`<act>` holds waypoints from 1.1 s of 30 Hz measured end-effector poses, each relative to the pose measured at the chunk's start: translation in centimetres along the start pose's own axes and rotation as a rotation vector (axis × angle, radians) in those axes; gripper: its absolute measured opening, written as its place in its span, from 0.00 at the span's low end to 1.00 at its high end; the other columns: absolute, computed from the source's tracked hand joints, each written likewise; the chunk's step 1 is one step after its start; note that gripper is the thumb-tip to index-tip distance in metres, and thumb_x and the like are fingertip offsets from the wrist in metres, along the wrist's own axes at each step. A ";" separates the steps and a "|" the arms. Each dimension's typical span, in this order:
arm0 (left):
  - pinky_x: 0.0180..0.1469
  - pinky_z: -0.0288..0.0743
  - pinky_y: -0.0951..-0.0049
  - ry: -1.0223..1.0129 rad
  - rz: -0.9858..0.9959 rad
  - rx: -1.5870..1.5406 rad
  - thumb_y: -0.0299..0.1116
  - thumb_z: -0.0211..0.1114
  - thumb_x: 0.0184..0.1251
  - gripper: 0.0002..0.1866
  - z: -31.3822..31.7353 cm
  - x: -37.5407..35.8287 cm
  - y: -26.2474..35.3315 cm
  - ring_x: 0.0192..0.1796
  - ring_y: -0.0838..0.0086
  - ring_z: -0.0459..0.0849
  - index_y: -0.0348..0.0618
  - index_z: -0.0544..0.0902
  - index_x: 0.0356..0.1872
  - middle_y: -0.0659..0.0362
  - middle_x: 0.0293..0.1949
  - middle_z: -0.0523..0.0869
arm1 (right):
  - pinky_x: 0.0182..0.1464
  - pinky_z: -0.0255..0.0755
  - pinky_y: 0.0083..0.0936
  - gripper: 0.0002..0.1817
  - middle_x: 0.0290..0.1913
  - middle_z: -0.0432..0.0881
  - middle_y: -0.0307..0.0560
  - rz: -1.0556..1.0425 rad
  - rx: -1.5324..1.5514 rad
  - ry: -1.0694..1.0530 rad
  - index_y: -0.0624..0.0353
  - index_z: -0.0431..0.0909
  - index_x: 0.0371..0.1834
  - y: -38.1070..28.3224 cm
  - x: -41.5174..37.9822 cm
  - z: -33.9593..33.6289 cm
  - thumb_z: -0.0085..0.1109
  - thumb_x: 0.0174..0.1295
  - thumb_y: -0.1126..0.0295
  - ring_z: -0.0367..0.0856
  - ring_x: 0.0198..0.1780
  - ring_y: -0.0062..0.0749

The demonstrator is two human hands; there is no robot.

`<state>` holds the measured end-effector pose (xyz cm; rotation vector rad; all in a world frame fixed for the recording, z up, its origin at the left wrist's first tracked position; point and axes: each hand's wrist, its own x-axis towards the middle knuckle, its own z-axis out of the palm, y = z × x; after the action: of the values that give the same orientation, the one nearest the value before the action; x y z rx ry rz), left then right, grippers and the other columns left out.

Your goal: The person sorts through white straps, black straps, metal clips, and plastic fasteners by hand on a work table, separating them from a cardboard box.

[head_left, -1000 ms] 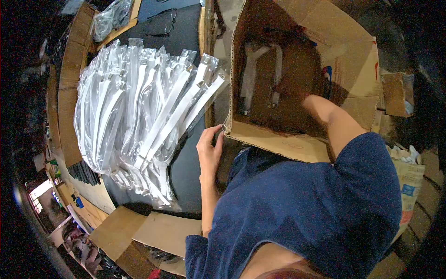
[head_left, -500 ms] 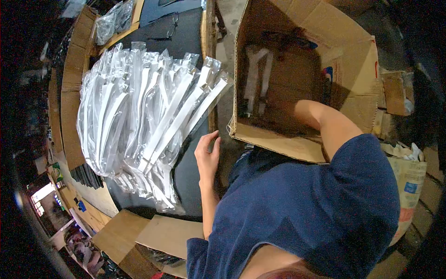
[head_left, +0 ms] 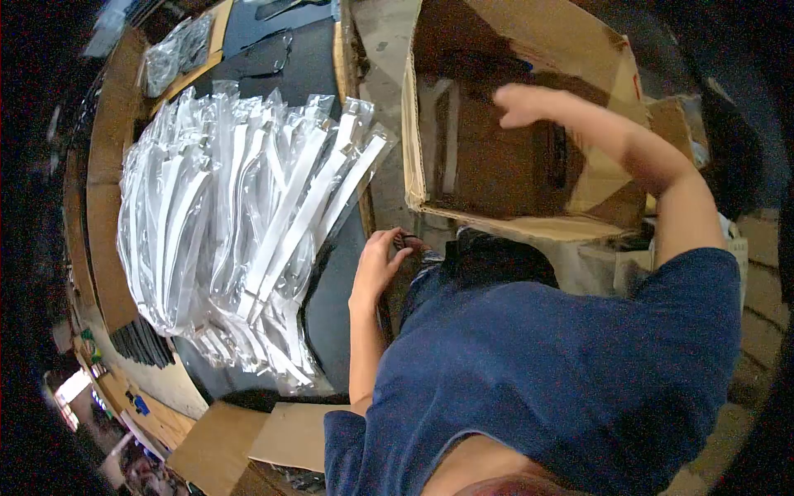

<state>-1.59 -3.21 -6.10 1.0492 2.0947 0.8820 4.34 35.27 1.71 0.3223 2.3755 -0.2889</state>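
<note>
So the big thing here is a fat pile of white straps (head_left: pixel 273 223) in clear, crinkly plastic sleeves, fanned out over a dark tabletop (head_left: pixel 335 289). The plastic is super shiny, the straps are flat and smooth, some curved, some pretty straight, and a few have little metallic bits at the top ends. A couple of sleeve tips poke out over the table's wooden edge (head_left: pixel 341 62) toward the box.

Right next to the table there's a big open cardboard box (head_left: pixel 418 178), brown and boxy with rough cut edges. Its near wall stands between the person's body and the inside, and the side wall sits between the straps and the right hand (head_left: pixel 521 106). That hand is over the box opening, fingers curled in, kinda blurry, so I can't tell if it's got hold of anything. A pale strip (head_left: pixel 452 136) lies inside, over on the left.

The left hand (head_left: pixel 382 256) is by the table edge, loosely half open with thumb and fingers apart; can't tell if it's touching the small dark thing at its fingertips.

Also around: a crumpled clear plastic bag (head_left: pixel 178 54) up top, thin black strips (head_left: pixel 142 342) bunched at the table's far side, and stiff, flat cardboard flaps (head_left: pixel 219 442) down low.
</note>
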 end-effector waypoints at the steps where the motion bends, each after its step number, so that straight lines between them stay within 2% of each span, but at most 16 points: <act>1: 0.52 0.71 0.63 -0.080 0.017 0.025 0.32 0.66 0.56 0.21 0.0 0.2 -0.4 0.50 0.54 0.77 0.36 0.76 0.51 0.47 0.44 0.80 | 0.55 0.69 0.35 0.25 0.54 0.75 0.58 -0.106 0.055 0.194 0.69 0.71 0.52 1.5 -2.3 -1.0 0.59 0.57 0.60 0.74 0.54 0.48; 3: 0.52 0.71 0.62 -0.123 0.026 0.041 0.32 0.66 0.56 0.21 0.3 0.3 -1.1 0.49 0.53 0.78 0.36 0.76 0.51 0.46 0.44 0.80 | 0.60 0.65 0.33 0.28 0.56 0.73 0.58 -0.096 0.077 0.612 0.68 0.69 0.55 2.5 -8.2 -3.4 0.60 0.58 0.57 0.71 0.58 0.48; 7: 0.48 0.73 0.63 -0.182 0.083 0.020 0.31 0.66 0.56 0.21 1.2 0.7 -1.9 0.45 0.54 0.80 0.35 0.76 0.51 0.46 0.43 0.80 | 0.56 0.69 0.35 0.30 0.47 0.79 0.55 0.418 -0.233 1.365 0.64 0.73 0.52 5.9 -16.0 -0.9 0.62 0.55 0.51 0.76 0.53 0.47; 8: 0.48 0.73 0.63 -0.189 0.086 0.019 0.31 0.66 0.56 0.21 1.5 0.8 -1.8 0.45 0.54 0.80 0.35 0.76 0.51 0.46 0.43 0.80 | 0.56 0.69 0.35 0.30 0.47 0.79 0.55 0.425 -0.234 1.362 0.64 0.73 0.52 7.1 -17.4 0.8 0.62 0.55 0.51 0.76 0.53 0.47; 10: 0.46 0.74 0.64 -0.061 0.116 -0.060 0.30 0.66 0.56 0.20 2.1 1.1 -1.5 0.42 0.56 0.81 0.34 0.76 0.50 0.45 0.42 0.80 | 0.52 0.71 0.33 0.39 0.55 0.74 0.58 0.543 0.633 0.744 0.66 0.62 0.63 8.1 -19.4 3.8 0.65 0.54 0.54 0.75 0.54 0.41; 11: 0.46 0.74 0.64 -0.062 0.124 -0.051 0.30 0.66 0.56 0.20 2.3 1.2 -1.5 0.42 0.56 0.81 0.34 0.76 0.50 0.45 0.42 0.80 | 0.52 0.71 0.33 0.39 0.55 0.74 0.58 0.546 0.640 0.754 0.66 0.62 0.63 8.0 -19.6 4.7 0.65 0.54 0.54 0.75 0.54 0.41; 13: 0.45 0.75 0.65 -0.072 0.107 -0.035 0.29 0.66 0.57 0.20 3.2 1.4 -1.7 0.42 0.58 0.82 0.34 0.76 0.51 0.45 0.41 0.80 | 0.46 0.74 0.27 0.35 0.51 0.76 0.49 0.555 1.208 0.355 0.63 0.64 0.61 7.6 -19.7 5.9 0.65 0.55 0.57 0.77 0.48 0.29; 17: 0.45 0.75 0.65 -0.220 -0.021 -0.006 0.31 0.66 0.57 0.21 5.9 1.4 -2.0 0.42 0.58 0.82 0.33 0.76 0.51 0.46 0.42 0.80 | 0.42 0.74 0.21 0.28 0.46 0.78 0.44 0.485 1.192 0.294 0.60 0.66 0.60 9.9 -20.3 6.4 0.62 0.56 0.64 0.77 0.44 0.21; 20: 0.45 0.76 0.66 -0.161 0.175 0.101 0.35 0.66 0.57 0.22 9.5 1.9 -2.3 0.42 0.59 0.83 0.34 0.76 0.51 0.45 0.41 0.82 | 0.38 0.73 0.19 0.24 0.44 0.78 0.42 0.459 1.194 0.362 0.60 0.68 0.57 12.5 -20.0 7.6 0.56 0.55 0.72 0.77 0.41 0.21; 22: 0.45 0.75 0.67 -0.317 -0.168 -0.095 0.39 0.67 0.56 0.24 12.4 2.7 -0.9 0.42 0.60 0.83 0.34 0.77 0.51 0.44 0.40 0.83 | 0.37 0.74 0.21 0.23 0.44 0.78 0.42 0.501 1.113 0.377 0.62 0.68 0.57 13.7 -21.7 7.5 0.53 0.54 0.76 0.77 0.39 0.21; 25: 0.45 0.75 0.69 -0.351 -0.227 -0.088 0.40 0.68 0.54 0.26 18.9 4.7 -1.6 0.42 0.63 0.84 0.33 0.77 0.51 0.45 0.37 0.85 | 0.38 0.75 0.22 0.23 0.44 0.78 0.43 0.171 1.351 0.514 0.64 0.67 0.56 18.0 -25.2 9.2 0.54 0.54 0.76 0.78 0.40 0.22; 27: 0.46 0.75 0.66 -0.332 -0.313 -0.205 0.43 0.68 0.55 0.28 24.1 6.5 -4.5 0.44 0.63 0.83 0.34 0.76 0.53 0.46 0.40 0.84 | 0.41 0.75 0.24 0.24 0.43 0.78 0.44 0.180 1.419 0.510 0.66 0.67 0.56 20.2 -28.3 9.0 0.54 0.53 0.77 0.78 0.41 0.24; 29: 0.46 0.74 0.64 -0.328 -0.403 -0.328 0.46 0.67 0.56 0.30 29.0 7.4 -6.5 0.47 0.62 0.82 0.36 0.75 0.55 0.47 0.44 0.84 | 0.43 0.75 0.26 0.26 0.43 0.78 0.45 0.241 1.024 0.312 0.66 0.67 0.56 29.6 -30.5 11.7 0.56 0.51 0.75 0.79 0.41 0.28; 31: 0.50 0.72 0.56 -0.126 -0.977 -0.969 0.55 0.64 0.57 0.37 33.0 8.2 -7.6 0.52 0.57 0.79 0.40 0.68 0.62 0.48 0.51 0.80 | 0.45 0.75 0.29 0.29 0.44 0.78 0.47 0.293 1.316 0.548 0.66 0.66 0.57 26.5 -34.5 11.4 0.57 0.48 0.72 0.79 0.43 0.32; 32: 0.57 0.66 0.48 -0.022 -1.076 -1.122 0.64 0.59 0.57 0.47 35.0 8.7 -8.4 0.61 0.52 0.71 0.44 0.54 0.70 0.46 0.63 0.69 | 0.46 0.75 0.29 0.30 0.45 0.77 0.48 0.361 1.308 0.554 0.66 0.65 0.57 28.3 -36.0 12.4 0.58 0.47 0.72 0.79 0.43 0.34; 33: 0.57 0.66 0.48 -0.006 -1.083 -1.146 0.64 0.59 0.57 0.47 35.9 8.9 -7.5 0.61 0.52 0.71 0.44 0.54 0.70 0.46 0.63 0.69 | 0.46 0.75 0.30 0.31 0.46 0.77 0.48 0.428 1.297 0.562 0.66 0.65 0.57 30.3 -37.4 13.1 0.59 0.46 0.71 0.78 0.44 0.35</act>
<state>18.30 10.97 -34.83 -0.6221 1.3506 1.1435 48.75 54.43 14.20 1.6288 2.1731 -1.6752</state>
